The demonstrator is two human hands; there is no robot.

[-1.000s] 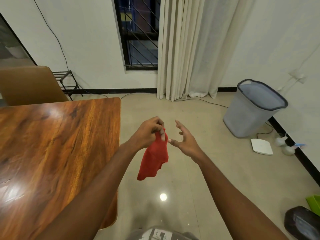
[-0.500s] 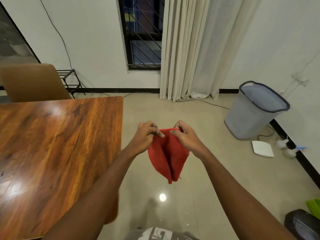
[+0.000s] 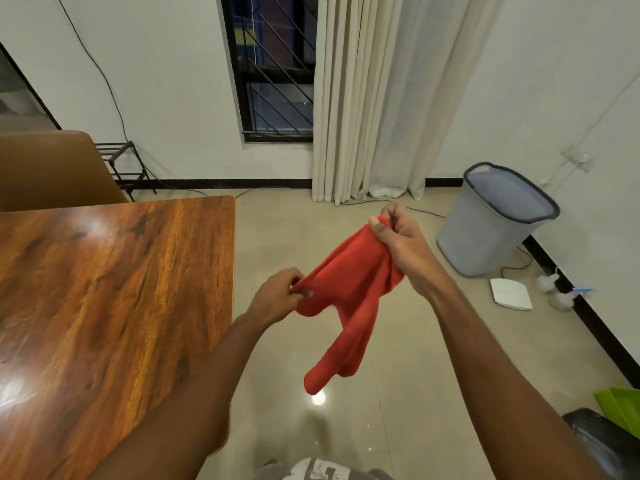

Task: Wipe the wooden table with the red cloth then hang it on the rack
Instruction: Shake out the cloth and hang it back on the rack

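Both hands, left (image 3: pixel 277 297) and right (image 3: pixel 401 239), pinch the red cloth (image 3: pixel 346 299) beside the glossy wooden table (image 3: pixel 104 306).

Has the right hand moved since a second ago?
Yes. The right hand, gripping the red cloth, has gone up and right toward the grey bin, away from the left hand.
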